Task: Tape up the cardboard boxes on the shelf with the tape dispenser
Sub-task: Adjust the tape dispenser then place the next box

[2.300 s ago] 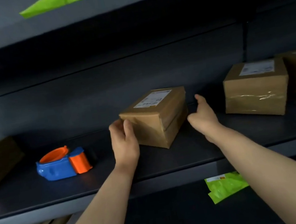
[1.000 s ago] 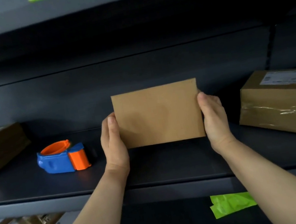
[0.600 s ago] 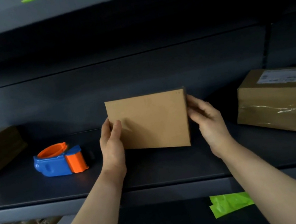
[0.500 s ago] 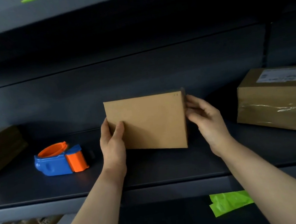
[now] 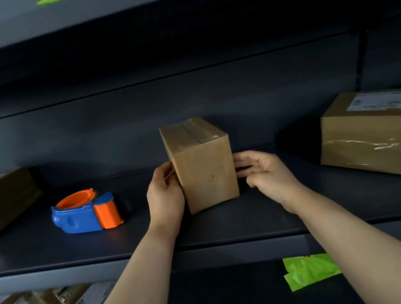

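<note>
Centrally, the cardboard box [image 5: 205,174] stands on end on the shelf [image 5: 52,254], its taped seam facing up. The left grip [image 5: 165,196] curls round the box's left edge, thumb at the front corner, holding it. The right grip [image 5: 263,173] is open, its straight fingertips touching the right face. The tape dispenser [image 5: 86,214] lies untouched just left of the left grip. Further out sit 2 more: a labelled box [image 5: 372,132] right, a shadowed box [image 5: 0,202] left.
</note>
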